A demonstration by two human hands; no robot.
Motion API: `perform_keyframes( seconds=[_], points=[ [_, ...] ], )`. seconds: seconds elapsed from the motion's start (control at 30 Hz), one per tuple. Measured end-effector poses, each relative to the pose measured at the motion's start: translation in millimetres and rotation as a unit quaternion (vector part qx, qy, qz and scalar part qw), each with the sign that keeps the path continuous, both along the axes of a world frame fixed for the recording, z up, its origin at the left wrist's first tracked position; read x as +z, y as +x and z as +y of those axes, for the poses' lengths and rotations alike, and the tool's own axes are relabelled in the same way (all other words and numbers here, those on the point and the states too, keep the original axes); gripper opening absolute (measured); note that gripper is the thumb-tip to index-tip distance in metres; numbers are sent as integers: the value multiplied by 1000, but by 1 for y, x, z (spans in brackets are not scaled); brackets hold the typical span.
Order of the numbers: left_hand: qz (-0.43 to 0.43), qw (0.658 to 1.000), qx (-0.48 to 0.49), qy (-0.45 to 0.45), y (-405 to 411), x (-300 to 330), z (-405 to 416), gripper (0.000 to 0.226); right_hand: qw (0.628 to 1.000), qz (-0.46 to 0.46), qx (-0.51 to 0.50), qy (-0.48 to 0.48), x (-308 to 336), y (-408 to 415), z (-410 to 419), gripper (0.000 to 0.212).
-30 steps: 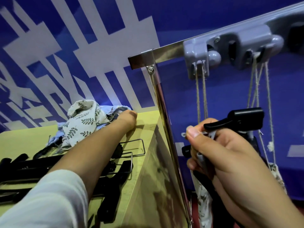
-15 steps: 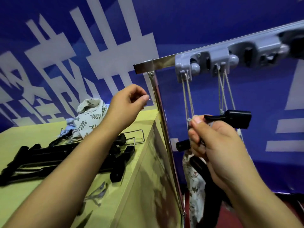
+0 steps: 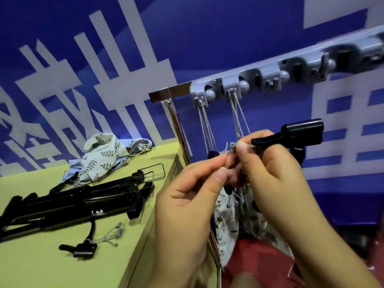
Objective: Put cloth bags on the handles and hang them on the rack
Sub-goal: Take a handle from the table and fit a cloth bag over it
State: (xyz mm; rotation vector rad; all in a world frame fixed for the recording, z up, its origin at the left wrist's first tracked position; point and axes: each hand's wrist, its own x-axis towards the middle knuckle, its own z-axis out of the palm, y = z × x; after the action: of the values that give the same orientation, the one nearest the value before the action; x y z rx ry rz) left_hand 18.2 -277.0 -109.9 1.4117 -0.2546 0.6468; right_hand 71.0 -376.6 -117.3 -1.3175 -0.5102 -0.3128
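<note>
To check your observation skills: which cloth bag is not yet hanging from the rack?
The leaf-print bag lies crumpled on the yellow table; the others hang on strings from the grey rack.

Bright, even indoor light; soft shadows on the tabletop (image 3: 31, 256); wide-angle bending at the edges; rack (image 3: 311, 65) blurred toward 2 o'clock.

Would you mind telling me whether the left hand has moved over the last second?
Yes: the left hand left the table and crossed right, past its edge, to the right hand.

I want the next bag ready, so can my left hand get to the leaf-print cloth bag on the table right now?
Probably not at once: the left hand pinches a cord beside the right hand. Once it lets go, nothing visibly blocks the way to the leaf-print cloth bag.
</note>
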Motion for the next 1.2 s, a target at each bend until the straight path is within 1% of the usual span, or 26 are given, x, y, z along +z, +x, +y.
perform_keyframes(
  seconds=[0.07,0.17,0.37,0.6,0.83,1.03,1.13,1.2],
  points=[
    [5,999,-8,-31,0,-1,-3,22,1000,2,-1,-9,0,-1,-5,16],
    [-2,999,-29,-21,0,3,-7,19,1000,-4,-6,-16,2,-3,-10,19],
    [12,997,-28,-67,-1,9,-9,17,999,-24,-18,-31,4,-7,-8,16],
    [7,997,-2,-81,-1,6,-3,17,1000,-21,6,-17,4,-8,-2,15],
    [11,997,0,-78,-1,3,-1,17,999,-24,-16,-40,3,-9,1,12],
    [5,996,-1,-92,1,3,1,16,999,-38,-7,-30,2,-10,1,14],
    [5,997,-2,-75,3,1,4,18,995,-58,-31,-71,1,-10,1,15],
    [5,999,4,-48,6,0,6,26,987,-83,-56,-125,0,-11,2,9]
  ],
)
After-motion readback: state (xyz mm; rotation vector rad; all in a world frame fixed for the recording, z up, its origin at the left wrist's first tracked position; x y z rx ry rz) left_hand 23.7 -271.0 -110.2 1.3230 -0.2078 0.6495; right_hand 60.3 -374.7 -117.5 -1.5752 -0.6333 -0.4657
